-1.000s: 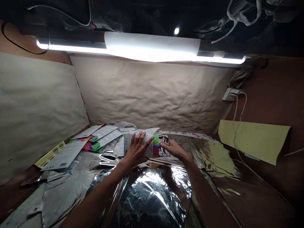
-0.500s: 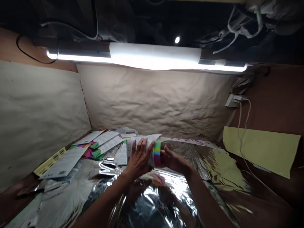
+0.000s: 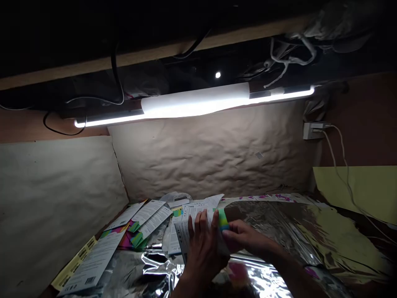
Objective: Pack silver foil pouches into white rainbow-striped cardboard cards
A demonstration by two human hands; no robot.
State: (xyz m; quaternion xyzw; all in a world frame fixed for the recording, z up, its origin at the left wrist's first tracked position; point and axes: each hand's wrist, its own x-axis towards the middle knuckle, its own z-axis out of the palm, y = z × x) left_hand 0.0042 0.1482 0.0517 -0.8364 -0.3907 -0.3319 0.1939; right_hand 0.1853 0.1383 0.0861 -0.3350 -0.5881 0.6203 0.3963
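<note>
My left hand (image 3: 203, 242) lies over a white printed card (image 3: 182, 232), its fingers across the face and holding it tilted above the foil surface. From the card's right side sticks out a band of coloured sticky tabs (image 3: 222, 219), green, yellow and blue. My right hand (image 3: 245, 236) pinches these tabs between thumb and fingers at their right edge. Behind the left hand lie more printed cards (image 3: 174, 238), partly covered by the held one. The undersides of both hands are hidden.
Several printed cards (image 3: 101, 252) and green tabs (image 3: 136, 239) lie at the left, beside a yellow label sheet (image 3: 76, 263). Shiny foil (image 3: 273, 223) covers the table. A lamp tube (image 3: 198, 103) hangs low ahead. White cables (image 3: 344, 165) run down at the right.
The view has tilted up and rolled. My right hand, with fingers apart beside the tabs before, has closed on them. My left hand still holds the card, which is now more tilted.
</note>
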